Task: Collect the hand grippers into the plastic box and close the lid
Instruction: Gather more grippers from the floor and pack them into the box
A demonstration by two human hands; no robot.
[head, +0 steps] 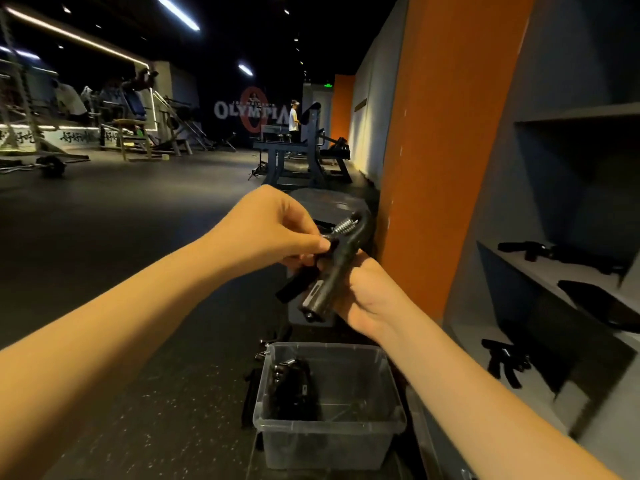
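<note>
A black hand gripper (337,268) is held in both hands above an open-topped plastic box (391,386) on the floor (156,393).
The knob end by the spring is pinched between thumb and fingers of the left hand (273,230); one handle is clasped by the curled fingers of the right hand (367,299). Below them, black grippers (292,386) are seen lying in the left half of the clear box, and a few more (265,348) just outside its far left corner. Further right, other grippers (505,362) are laid on the grey shelf (540,268).
</note>
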